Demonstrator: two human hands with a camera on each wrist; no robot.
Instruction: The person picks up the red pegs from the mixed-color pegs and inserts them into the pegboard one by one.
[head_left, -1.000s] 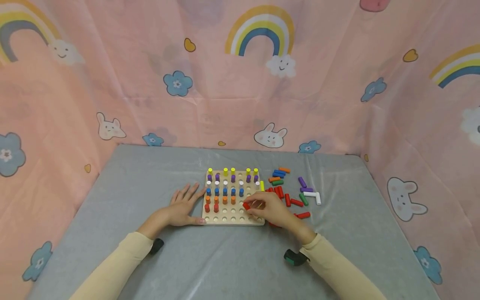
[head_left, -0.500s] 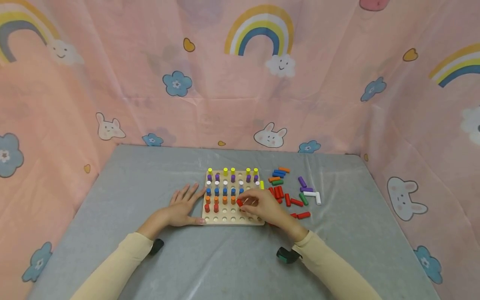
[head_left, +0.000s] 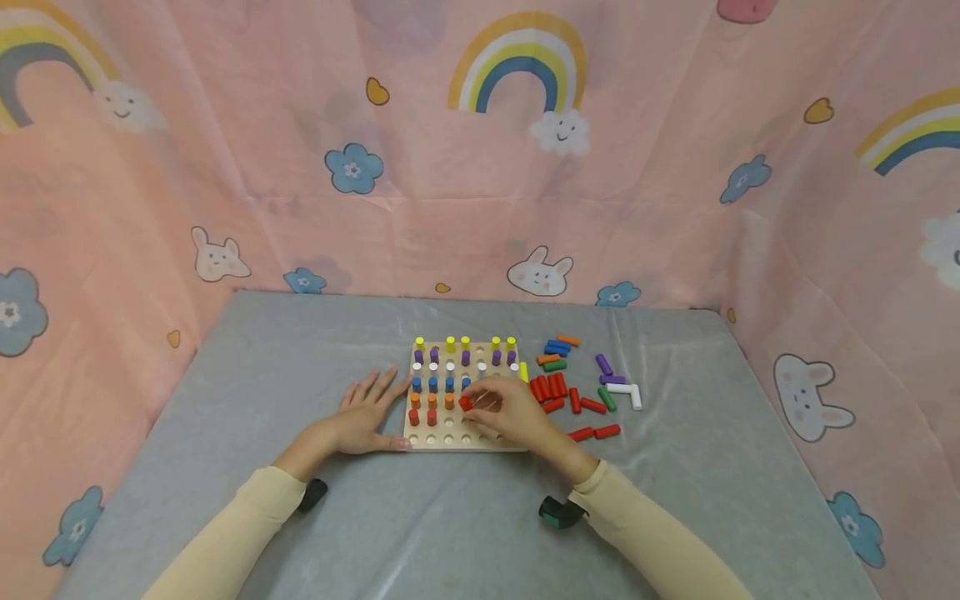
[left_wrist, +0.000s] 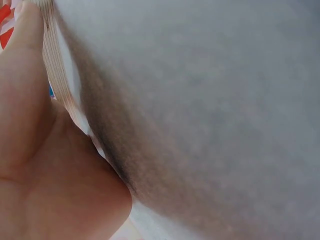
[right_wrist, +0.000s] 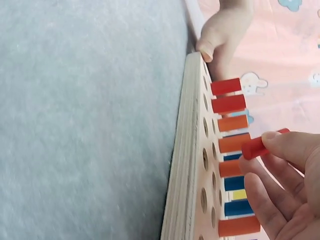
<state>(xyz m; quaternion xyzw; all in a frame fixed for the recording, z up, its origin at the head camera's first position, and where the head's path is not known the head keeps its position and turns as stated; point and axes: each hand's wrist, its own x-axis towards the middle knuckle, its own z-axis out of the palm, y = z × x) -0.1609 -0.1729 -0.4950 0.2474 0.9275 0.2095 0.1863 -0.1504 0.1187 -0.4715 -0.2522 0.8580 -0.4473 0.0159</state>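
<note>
A wooden pegboard (head_left: 438, 445) lies on the table with rows of upright pegs: yellow, purple, white, blue, orange and red. Between thumb and fingers, my right hand (head_left: 516, 410) pinches a red peg (right_wrist: 255, 148). That peg is tilted and out of the holes, near the standing orange pegs (right_wrist: 233, 145). Two red pegs (right_wrist: 228, 104) stand at the near left of the board. Spread flat on the cloth, my left hand (head_left: 365, 421) touches the board's left edge with its thumb and a fingertip. The right hand hides part of the board's right side.
Loose red pegs (head_left: 557, 385) lie right of the board, with green, blue and orange ones behind. Purple pegs (head_left: 603, 364) and white pegs (head_left: 636, 397) lie farther right. Grey cloth (head_left: 420, 533) covers the table, and a pink printed curtain (head_left: 450, 225) hangs around it.
My right hand has moved left over the board with the red peg in its pinch, uncovering more loose red pegs. The left hand has stayed in place.
</note>
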